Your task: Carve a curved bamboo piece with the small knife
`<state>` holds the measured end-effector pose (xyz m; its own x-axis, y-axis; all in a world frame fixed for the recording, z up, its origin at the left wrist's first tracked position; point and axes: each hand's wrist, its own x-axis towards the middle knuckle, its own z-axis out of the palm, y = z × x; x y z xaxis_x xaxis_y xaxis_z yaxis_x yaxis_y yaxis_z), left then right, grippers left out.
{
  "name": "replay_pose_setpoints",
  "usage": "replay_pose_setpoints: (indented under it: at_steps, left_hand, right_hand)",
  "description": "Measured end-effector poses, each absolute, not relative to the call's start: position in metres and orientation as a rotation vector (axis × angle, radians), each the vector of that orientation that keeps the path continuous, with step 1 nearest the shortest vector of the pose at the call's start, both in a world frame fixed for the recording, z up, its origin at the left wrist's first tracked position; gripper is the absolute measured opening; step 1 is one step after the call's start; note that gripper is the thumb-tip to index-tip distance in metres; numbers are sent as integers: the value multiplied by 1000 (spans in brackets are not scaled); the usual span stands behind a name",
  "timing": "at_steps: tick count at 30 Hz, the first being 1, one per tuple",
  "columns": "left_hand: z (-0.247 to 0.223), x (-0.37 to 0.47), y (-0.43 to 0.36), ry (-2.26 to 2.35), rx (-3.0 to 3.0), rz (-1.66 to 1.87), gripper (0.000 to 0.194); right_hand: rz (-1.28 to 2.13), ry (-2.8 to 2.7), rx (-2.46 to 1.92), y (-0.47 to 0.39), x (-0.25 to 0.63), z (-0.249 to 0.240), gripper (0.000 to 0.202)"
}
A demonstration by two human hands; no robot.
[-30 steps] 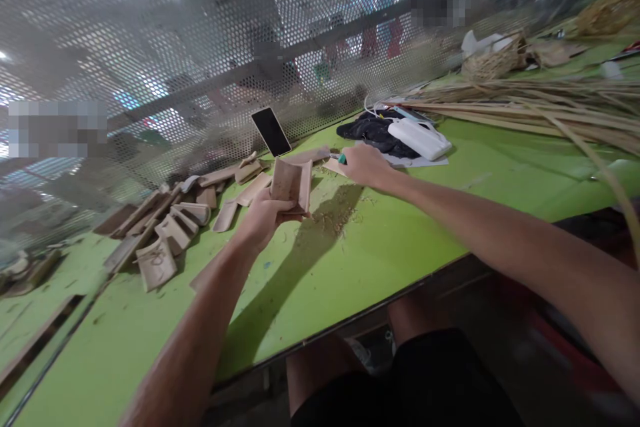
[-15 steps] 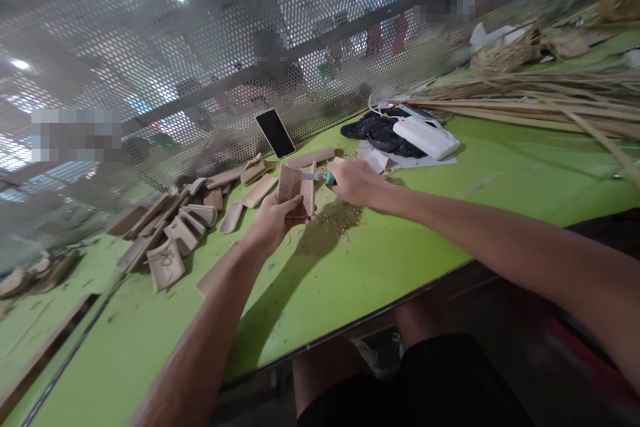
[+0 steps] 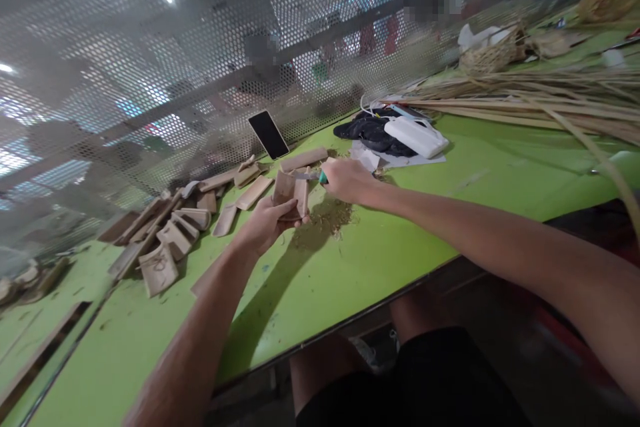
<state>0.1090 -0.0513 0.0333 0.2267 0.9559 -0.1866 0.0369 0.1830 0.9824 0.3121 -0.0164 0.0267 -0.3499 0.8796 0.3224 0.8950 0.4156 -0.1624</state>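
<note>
My left hand is wrapped round a curved bamboo piece, its thumb across the hollow inner side. My right hand grips the green handle of a knife. The knife's metal blade points left and lies against the upper part of the bamboo piece. Below both hands, brown shavings are scattered on the green table.
Many cut bamboo pieces lie to the left. A dark-screened tablet leans by the mesh screen. Behind my right arm are black cloth and a white device. Long strips and a woven basket lie at the right.
The whole view has shifted slightly, so table items appear a little further left. My left hand still holds the bamboo piece, and the knife blade stays against it.
</note>
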Motion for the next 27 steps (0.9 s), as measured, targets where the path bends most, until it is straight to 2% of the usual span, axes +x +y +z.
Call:
replay_pose_setpoints:
  at_steps: [4,9,16,21,27]
  left_hand:
    - [31,104,-53,1117,1219,852,11]
    - [32,105,-58,1089,1320,759,20]
    - [23,106,-51,1137,1323,911,26]
    - [22,107,-49,1188,1344,1015,22]
    - [22,110,-49,1208,1358,1014,19]
  right_hand:
    - [-58,-2312,-1530,-8,317,24,26]
    - [15,-2208,-1749,6,338,29,31]
    - [10,-2163,-1623,-2,334,37,35]
    - [5,-2285,-1526,-17,322,38,26]
    - [-40,-2349,-1551,-20,318,36,26]
